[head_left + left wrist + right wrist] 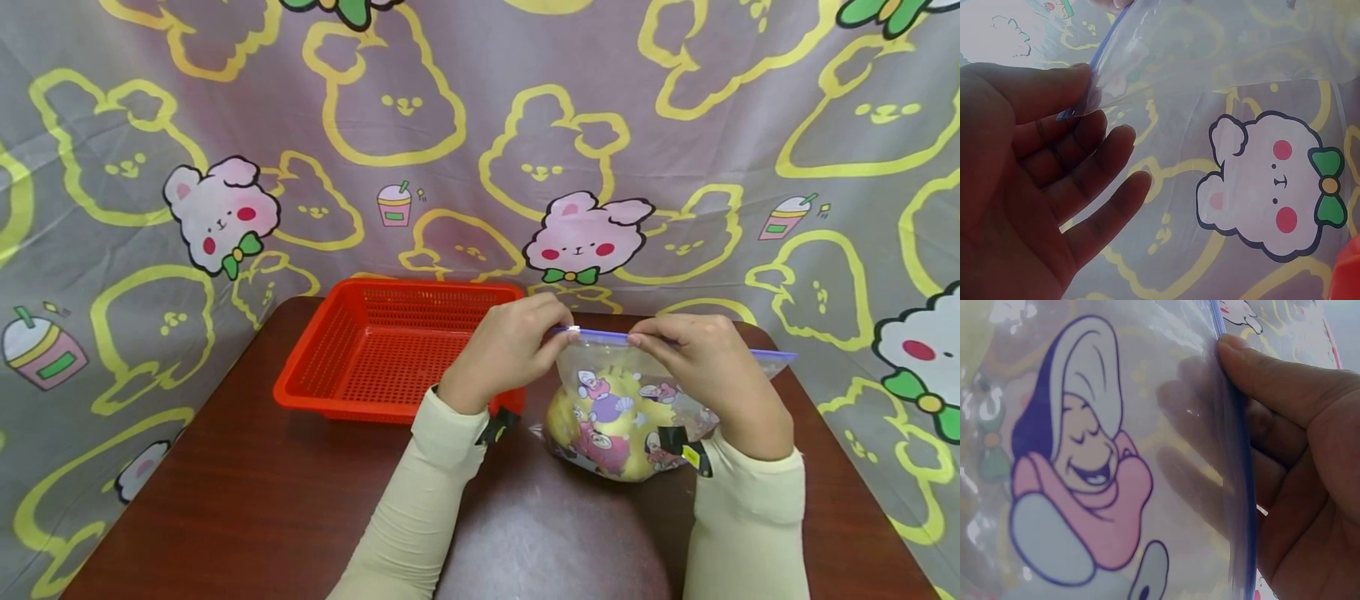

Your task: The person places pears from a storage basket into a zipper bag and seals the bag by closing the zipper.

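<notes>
A clear zip bag [607,421] with colourful cartoon prints stands on the table, with something yellow inside. Its purple zip edge [611,337] runs along the top, and a small white piece shows on it beside the left fingertips. My left hand [513,343] pinches the bag's left top corner between thumb and fingers; in the left wrist view the other fingers [1119,187] spread loosely below the corner. Further right, my right hand [712,371] pinches the same edge, thumb on one face and fingers showing through the clear plastic [1172,500] in the right wrist view.
A red plastic basket [300,367] with perforated sides stands left of the bag, partly behind my left hand. Both rest on a dark brown wooden table [247,492]. A grey curtain [465,75] with yellow outlines and cartoon rabbits hangs behind and along both sides.
</notes>
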Demonstrator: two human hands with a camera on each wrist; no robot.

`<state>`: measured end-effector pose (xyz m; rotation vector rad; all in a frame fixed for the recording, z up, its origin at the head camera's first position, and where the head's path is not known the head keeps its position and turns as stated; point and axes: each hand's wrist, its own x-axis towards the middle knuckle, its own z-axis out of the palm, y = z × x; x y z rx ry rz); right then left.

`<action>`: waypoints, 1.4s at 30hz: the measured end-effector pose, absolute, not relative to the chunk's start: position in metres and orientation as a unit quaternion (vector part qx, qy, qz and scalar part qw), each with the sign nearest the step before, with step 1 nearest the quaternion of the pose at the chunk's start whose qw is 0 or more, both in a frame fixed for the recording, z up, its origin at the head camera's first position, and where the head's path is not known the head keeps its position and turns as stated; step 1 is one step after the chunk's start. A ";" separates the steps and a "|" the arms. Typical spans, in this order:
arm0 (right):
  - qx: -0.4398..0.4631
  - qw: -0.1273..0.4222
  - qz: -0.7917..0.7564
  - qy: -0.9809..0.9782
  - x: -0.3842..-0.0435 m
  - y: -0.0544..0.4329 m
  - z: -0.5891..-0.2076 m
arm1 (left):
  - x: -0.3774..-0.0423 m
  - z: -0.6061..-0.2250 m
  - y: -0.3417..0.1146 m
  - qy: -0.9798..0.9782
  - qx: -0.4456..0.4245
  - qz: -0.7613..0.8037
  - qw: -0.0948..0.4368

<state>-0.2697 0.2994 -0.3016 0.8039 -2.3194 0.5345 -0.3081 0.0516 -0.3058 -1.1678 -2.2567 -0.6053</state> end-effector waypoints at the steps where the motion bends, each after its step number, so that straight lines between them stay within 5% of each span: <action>1: 0.305 0.310 0.202 -0.877 -0.270 0.299 -0.301 | -0.308 -0.306 0.051 -0.833 -0.433 -0.224 0.262; 42: 0.289 0.292 0.214 -0.886 -0.268 0.303 -0.302 | -0.311 -0.302 0.036 -0.845 -0.423 -0.284 0.161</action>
